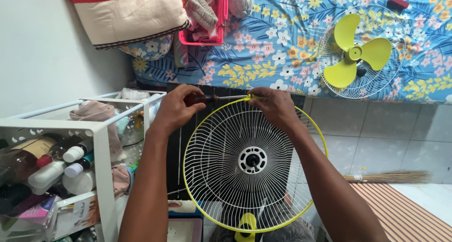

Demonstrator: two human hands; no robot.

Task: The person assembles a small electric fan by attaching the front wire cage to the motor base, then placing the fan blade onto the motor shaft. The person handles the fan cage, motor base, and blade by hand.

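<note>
- A tiled floor [386, 134] ran beside a bed [263, 49] under a blue flowered sheet.
- A round white wire fan guard [249, 169] with a lime-yellow rim stood upright over the floor, near the bed's edge.
- The left hand [176, 108] gripped a screwdriver [221, 97] lying level at the guard's top rim.
- The right hand [275, 105] pinched the rim's yellow clip [248, 97].
- A second guard with lime blades [358, 51] lay on the bed.

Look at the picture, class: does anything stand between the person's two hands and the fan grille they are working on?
Nothing visible does. The left hand holds a screwdriver whose tip reaches the top rim of the white fan grille. The right hand already pinches the yellow clip on that rim. Both are in contact.
</note>
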